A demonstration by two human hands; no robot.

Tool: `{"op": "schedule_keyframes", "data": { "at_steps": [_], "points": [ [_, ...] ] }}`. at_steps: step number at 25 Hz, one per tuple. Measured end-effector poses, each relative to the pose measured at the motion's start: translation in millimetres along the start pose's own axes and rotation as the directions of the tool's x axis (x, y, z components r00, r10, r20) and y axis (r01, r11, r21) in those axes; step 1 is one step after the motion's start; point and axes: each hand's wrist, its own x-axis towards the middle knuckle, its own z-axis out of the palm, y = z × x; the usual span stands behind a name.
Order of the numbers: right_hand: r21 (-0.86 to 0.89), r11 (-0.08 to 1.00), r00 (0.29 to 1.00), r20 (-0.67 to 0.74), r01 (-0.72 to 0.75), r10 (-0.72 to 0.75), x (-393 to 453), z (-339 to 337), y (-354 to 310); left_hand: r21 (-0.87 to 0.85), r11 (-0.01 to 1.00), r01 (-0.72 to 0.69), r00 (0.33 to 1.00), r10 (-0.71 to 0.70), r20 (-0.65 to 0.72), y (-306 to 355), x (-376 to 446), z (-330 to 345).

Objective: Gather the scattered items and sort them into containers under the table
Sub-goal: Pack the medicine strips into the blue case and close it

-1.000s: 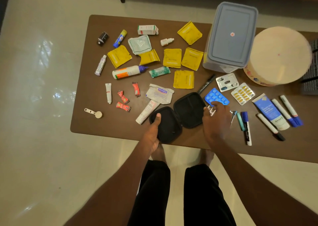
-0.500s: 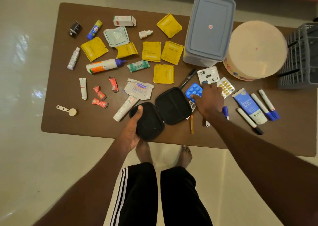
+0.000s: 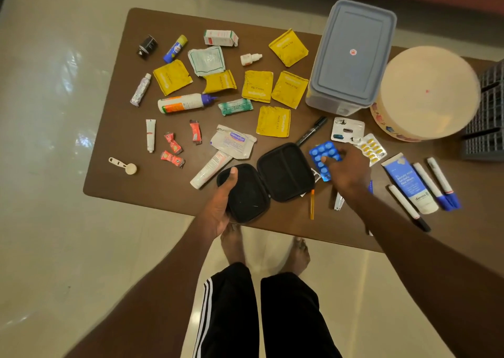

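A black zip case [image 3: 272,180] lies open at the near edge of the brown table [image 3: 131,183]. My left hand [image 3: 221,205] grips its left half, thumb on the inside. My right hand [image 3: 346,172] has its fingers on a blue pill blister pack [image 3: 321,154] just right of the case, which looks slightly lifted. A silver blister pack [image 3: 347,130] and a yellow-pill blister pack [image 3: 372,149] lie beyond that hand. Several yellow tea sachets [image 3: 257,85] are scattered across the table's middle.
A grey lidded box [image 3: 351,55], a round cream tin [image 3: 428,93] and a dark basket [image 3: 488,112] stand at the right. Markers [image 3: 439,180], a blue tube [image 3: 409,183], an orange pen [image 3: 312,203], small tubes, a bottle [image 3: 185,103] and a scoop [image 3: 124,165] lie around.
My right hand moved from the small items near the case up to the blue blister pack and took hold of it. The left hand stayed on the case.
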Motion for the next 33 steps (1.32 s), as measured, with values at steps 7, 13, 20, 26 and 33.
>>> {"op": "schedule_keyframes", "data": {
  "at_steps": [7,13,20,26,33],
  "points": [
    [0.411,0.910,0.969,-0.241,0.055,0.050,-63,3,-27,0.007,0.999,0.050,0.998,-0.049,-0.048,3,2,-3],
    [0.478,0.864,0.957,0.289,-0.158,0.015,-103,86,-57,0.098,0.995,0.011,0.999,-0.008,-0.031,8,-1,-2],
    [0.080,0.994,0.977,0.194,0.075,-0.089,-122,127,-66,0.204,0.979,0.014,0.999,-0.004,-0.049,6,1,-12],
    [-0.014,0.972,0.967,0.100,0.235,-0.233,-120,114,-63,0.198,0.980,0.018,0.994,0.004,-0.108,3,5,-7],
    [0.188,0.978,0.960,-0.276,0.092,-0.037,-63,42,-20,0.220,0.974,0.059,0.979,-0.014,-0.202,-3,27,11]
  ]
}}
